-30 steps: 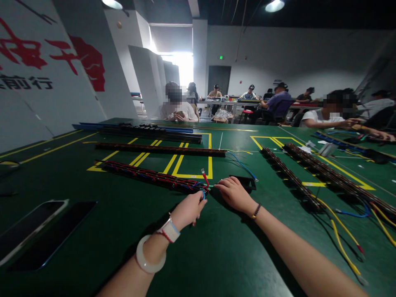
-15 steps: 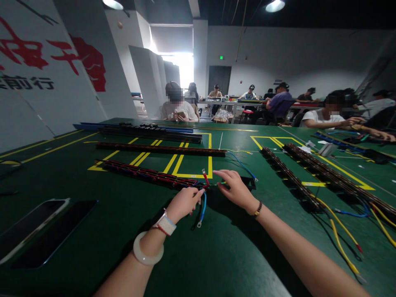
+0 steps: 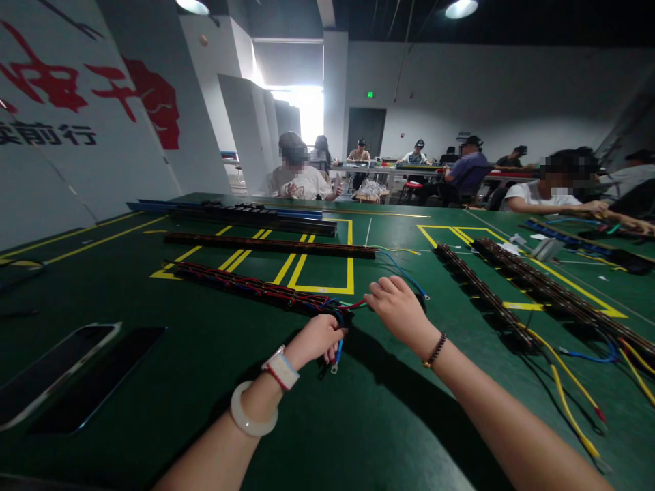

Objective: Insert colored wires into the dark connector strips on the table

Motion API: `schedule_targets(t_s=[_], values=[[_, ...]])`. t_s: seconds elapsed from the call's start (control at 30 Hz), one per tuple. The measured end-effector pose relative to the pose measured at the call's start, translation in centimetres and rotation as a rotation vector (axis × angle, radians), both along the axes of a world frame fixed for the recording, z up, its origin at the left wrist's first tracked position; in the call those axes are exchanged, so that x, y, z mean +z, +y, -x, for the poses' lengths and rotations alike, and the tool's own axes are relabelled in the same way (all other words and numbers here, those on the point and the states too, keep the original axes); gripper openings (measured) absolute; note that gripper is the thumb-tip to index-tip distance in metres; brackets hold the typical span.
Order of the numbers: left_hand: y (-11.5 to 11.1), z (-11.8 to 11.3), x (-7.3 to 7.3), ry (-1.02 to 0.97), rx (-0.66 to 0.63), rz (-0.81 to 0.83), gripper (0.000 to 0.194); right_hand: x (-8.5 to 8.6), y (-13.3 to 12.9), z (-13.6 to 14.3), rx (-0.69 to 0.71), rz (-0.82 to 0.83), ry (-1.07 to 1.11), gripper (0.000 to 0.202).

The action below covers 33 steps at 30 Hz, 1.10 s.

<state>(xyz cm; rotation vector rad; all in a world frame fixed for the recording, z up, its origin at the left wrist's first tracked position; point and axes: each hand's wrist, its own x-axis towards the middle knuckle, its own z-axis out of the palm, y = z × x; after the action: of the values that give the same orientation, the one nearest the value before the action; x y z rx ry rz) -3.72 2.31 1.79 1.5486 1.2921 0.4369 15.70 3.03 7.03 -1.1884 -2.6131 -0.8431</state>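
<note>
A long dark wiring bar point(image 3: 256, 284) wrapped with red and blue wires lies across the green table. At its right end my left hand point(image 3: 320, 337) is closed on the blue cable point(image 3: 338, 351), whose ring terminal hangs just below the fingers. My right hand point(image 3: 396, 307) is closed in a pinch on the red wire point(image 3: 357, 305), which stretches left to the bar's end. Beyond the hands lies another dark bar point(image 3: 271, 244) with a thin yellow wire and a blue wire point(image 3: 404, 273) at its right end.
Two more dark bars point(image 3: 484, 293) point(image 3: 552, 293) with yellow cables point(image 3: 568, 402) lie at the right. Two flat dark phones point(image 3: 56, 368) point(image 3: 107, 375) are at the left. Blue and black rails point(image 3: 245, 215) lie at the back. People sit across the table and at the right.
My right hand has closed on the red wire and pulled it to the right; before, its fingers were apart and the wire stood up. My left hand has moved slightly down along the blue cable.
</note>
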Motion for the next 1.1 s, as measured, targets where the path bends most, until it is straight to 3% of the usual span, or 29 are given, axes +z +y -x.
schedule_targets(t_s=[0.1,0.33,0.47,0.67,0.93,1.1], values=[[0.0,0.0,0.0,-0.071,0.03,0.079,0.026,-0.4,-0.1,0.5,-0.058,0.142,-0.035,0.013],[-0.3,-0.4,-0.2,-0.278,0.099,0.184,0.031,-3.8,0.8,0.5,0.021,0.39,0.03,0.015],[-0.8,-0.8,0.1,-0.395,0.102,0.239,0.03,-3.1,1.0,-0.5,0.037,0.581,0.207,0.01],[-1.4,-1.1,0.3,-0.49,0.107,0.222,0.043,-1.8,0.3,-0.4,0.024,0.826,0.417,0.014],[-1.6,-2.4,-1.3,-0.705,0.182,0.289,0.043,-1.8,-2.4,2.6,-0.053,0.72,0.335,0.009],[-1.3,-3.1,-2.5,-0.721,0.288,0.335,0.034,-0.8,-3.5,3.2,-0.049,0.568,0.196,0.019]])
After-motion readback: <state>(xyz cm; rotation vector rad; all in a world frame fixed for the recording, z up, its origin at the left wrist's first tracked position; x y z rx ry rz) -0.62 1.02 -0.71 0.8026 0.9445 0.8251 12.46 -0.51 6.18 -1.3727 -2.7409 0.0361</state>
